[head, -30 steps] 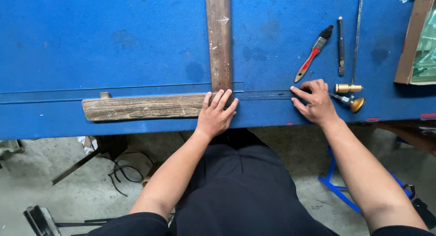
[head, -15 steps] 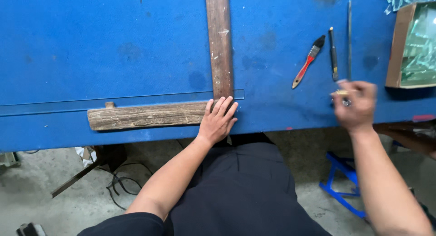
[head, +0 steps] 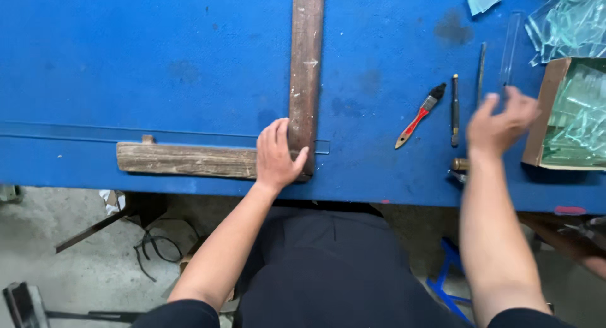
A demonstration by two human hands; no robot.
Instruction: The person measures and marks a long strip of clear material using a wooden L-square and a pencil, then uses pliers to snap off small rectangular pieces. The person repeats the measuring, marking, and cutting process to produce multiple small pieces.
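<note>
Left hand (head: 276, 156) pressed flat, fingers together, on worn brown wooden T-square (head: 305, 82) lying on blue felt-covered table (head: 126, 63). Right hand (head: 499, 123) blurred, fingers loosely spread, empty, above thin dark metal rod (head: 481, 66), beside red-handled brush (head: 420, 116).

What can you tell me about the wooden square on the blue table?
The wooden square is two worn, dark brown boards joined in an L. One arm runs up the blue table and out of view; the other lies along the near edge, paler and rougher. It lies flat. The left hand presses on the corner joint.
</note>
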